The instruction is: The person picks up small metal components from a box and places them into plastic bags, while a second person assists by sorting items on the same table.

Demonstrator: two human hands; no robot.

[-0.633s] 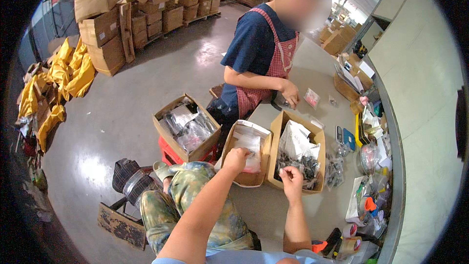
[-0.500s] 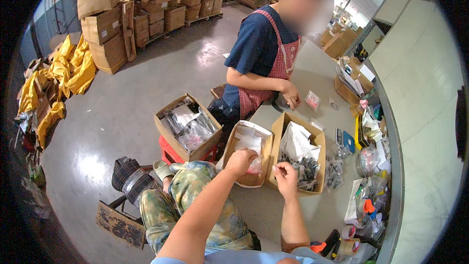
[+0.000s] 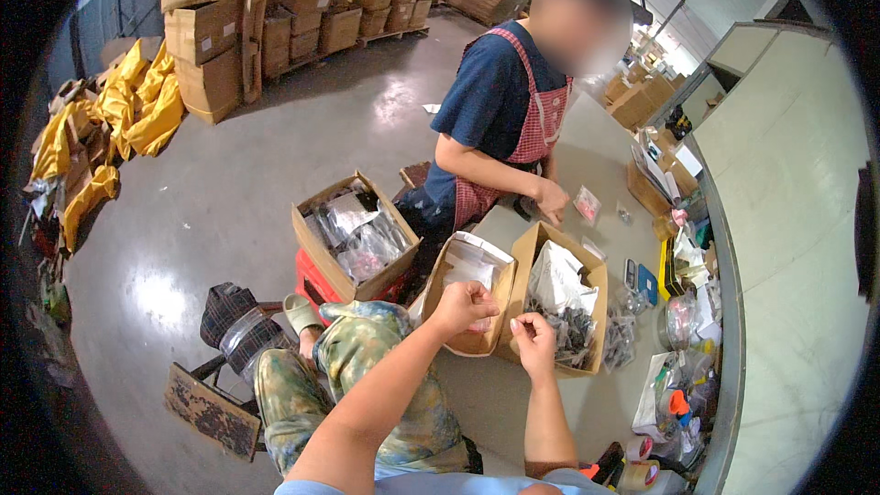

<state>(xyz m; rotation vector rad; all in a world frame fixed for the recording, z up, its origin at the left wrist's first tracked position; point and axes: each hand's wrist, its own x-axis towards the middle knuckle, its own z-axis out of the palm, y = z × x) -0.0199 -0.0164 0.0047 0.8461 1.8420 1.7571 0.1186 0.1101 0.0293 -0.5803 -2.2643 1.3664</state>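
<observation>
My left hand [image 3: 465, 309] is over the near end of a narrow cardboard box [image 3: 472, 343] holding clear plastic bags [image 3: 469, 266]. Its fingers are curled together, and whatever they grip is too small to tell. Close by on the right, my right hand [image 3: 534, 343] is at the near left corner of a second cardboard box [image 3: 599, 316]. Its thumb and fingers are pinched, their contents unclear. Inside that second box lie dark small parts in clear bags [image 3: 573, 335] and a white plastic sheet [image 3: 556, 280].
A third box [image 3: 312, 247] of bagged parts rests on a red stool [image 3: 316, 282] to the left. Across the table a co-worker [image 3: 495, 101] handles something small. Tape rolls [image 3: 639, 474], a blue scale [image 3: 647, 284] and clutter line the right wall.
The view has shifted slightly. My left hand has come a little closer to my right hand, its fingers now turned more toward it. The boxes stay in place.
</observation>
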